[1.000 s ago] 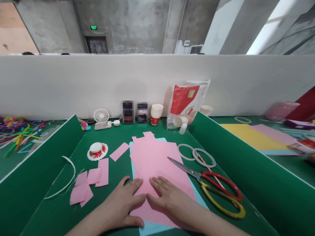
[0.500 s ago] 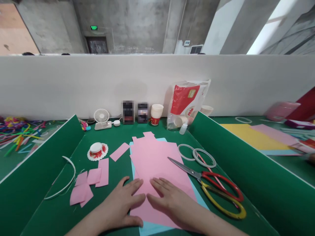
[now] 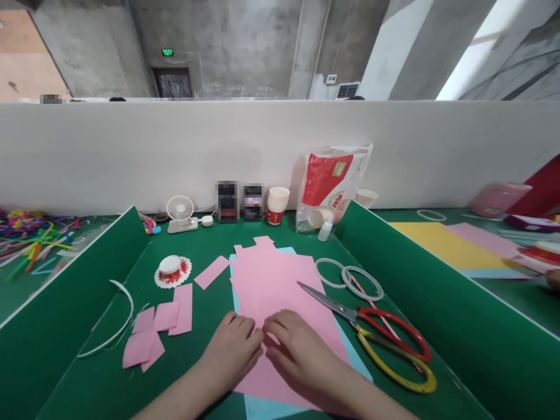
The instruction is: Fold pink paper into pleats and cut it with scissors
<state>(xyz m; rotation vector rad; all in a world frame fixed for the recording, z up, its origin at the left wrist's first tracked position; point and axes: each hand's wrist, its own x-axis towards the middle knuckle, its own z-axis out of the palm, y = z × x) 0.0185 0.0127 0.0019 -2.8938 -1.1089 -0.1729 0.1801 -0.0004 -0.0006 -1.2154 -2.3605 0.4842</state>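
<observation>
My left hand (image 3: 234, 349) rests over the left edge of a pink paper sheet (image 3: 280, 280), its fingers curled in and pressed together. Beside it, my right hand (image 3: 297, 345) lies over the same sheet with bent fingers, and the fingertips of both hands meet or nearly meet. Anything between the fingertips is hidden. Light blue paper (image 3: 271, 407) shows from under the pink sheet. To the right, large scissors (image 3: 350, 315) with a red and a yellow handle lie with the blade tip on the pink sheet.
Small pink paper pieces (image 3: 166, 315) lie left, near a white curved strip (image 3: 126, 318) and a frilled cup piece (image 3: 170, 269). Clear rings (image 3: 362, 282) lie right. A fan (image 3: 181, 213), paper cup (image 3: 277, 207) and small bottle (image 3: 325, 230) stand behind. Green partitions (image 3: 83, 291) flank both sides.
Both hands went from spread fingers flat on the paper to curled fingers, and drew together at the middle. The papers and scissors stayed in place.
</observation>
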